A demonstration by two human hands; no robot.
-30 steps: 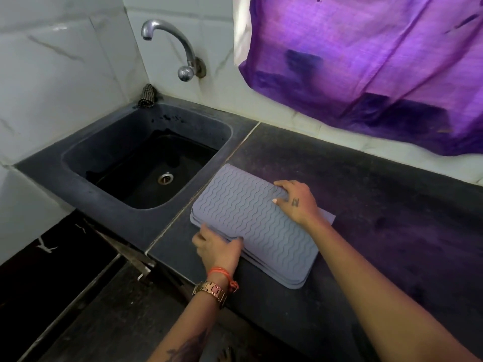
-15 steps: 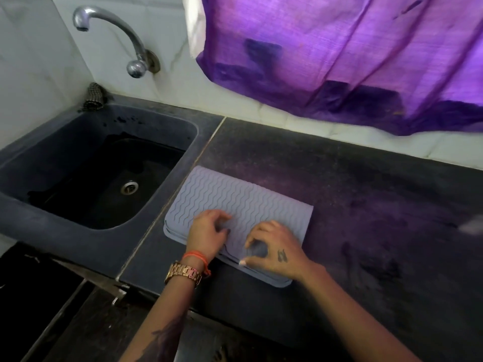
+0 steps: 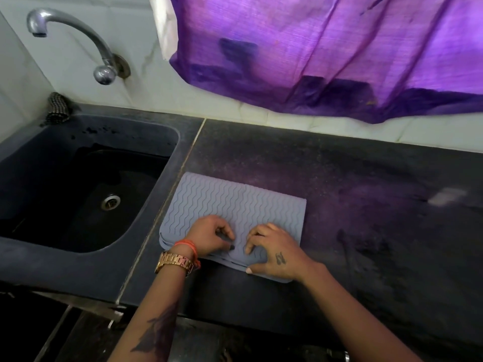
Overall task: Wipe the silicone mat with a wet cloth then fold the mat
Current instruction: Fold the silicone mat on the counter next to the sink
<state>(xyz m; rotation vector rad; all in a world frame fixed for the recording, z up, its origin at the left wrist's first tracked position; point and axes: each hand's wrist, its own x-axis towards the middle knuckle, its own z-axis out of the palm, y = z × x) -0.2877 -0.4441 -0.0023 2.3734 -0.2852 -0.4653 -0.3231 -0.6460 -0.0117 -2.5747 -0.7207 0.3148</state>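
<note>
The grey silicone mat (image 3: 235,205), ribbed with wavy lines, lies folded in layers on the dark counter (image 3: 352,178) just right of the sink. Both hands sit on its near edge, close together. My left hand (image 3: 209,239) has curled fingers on the top layer, with the thumb tucked at the edge. My right hand (image 3: 274,252) pinches the near edge, fingers on top and thumb along the front rim. The mat bulges slightly between the two hands. A dark checked cloth (image 3: 58,111) is bunched at the sink's back left corner, away from both hands.
A dark sink (image 3: 23,163) with a drain lies to the left, under a metal tap (image 3: 78,30) on the tiled wall. A purple curtain (image 3: 326,48) hangs over the counter's back. The counter's front edge runs just below my wrists.
My right hand came from the mat's far side to its near edge beside my left hand. The mat now lies flatter and squarer. The view shifted right.
</note>
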